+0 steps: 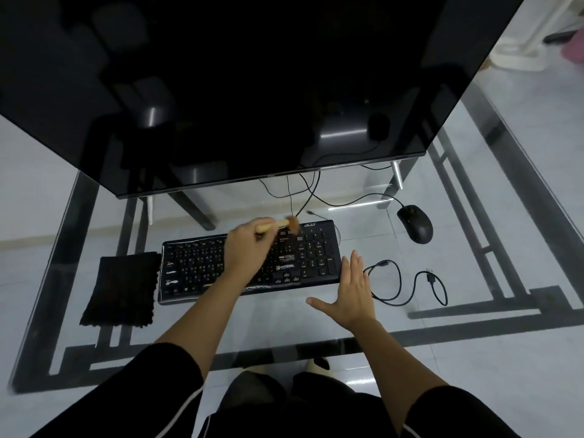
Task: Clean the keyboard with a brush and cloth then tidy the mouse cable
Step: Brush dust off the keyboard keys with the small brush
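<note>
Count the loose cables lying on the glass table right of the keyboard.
1: a black looped cable just right of the right hand. The mouse keeps its own cord.

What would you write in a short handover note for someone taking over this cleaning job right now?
Left hand: gripping the brush, bristles at the keyboard's far edge, right of the middle.
Right hand: open and empty, at the keyboard's right end.
Cloth: lies left of the keyboard, not in use.
Mouse: far right, its cable running loose behind the keyboard.
A spare cable lies loose to the right.
Done: brushing is under way.
Left: finish brushing, wipe with the cloth, tidy the mouse cable.
</note>
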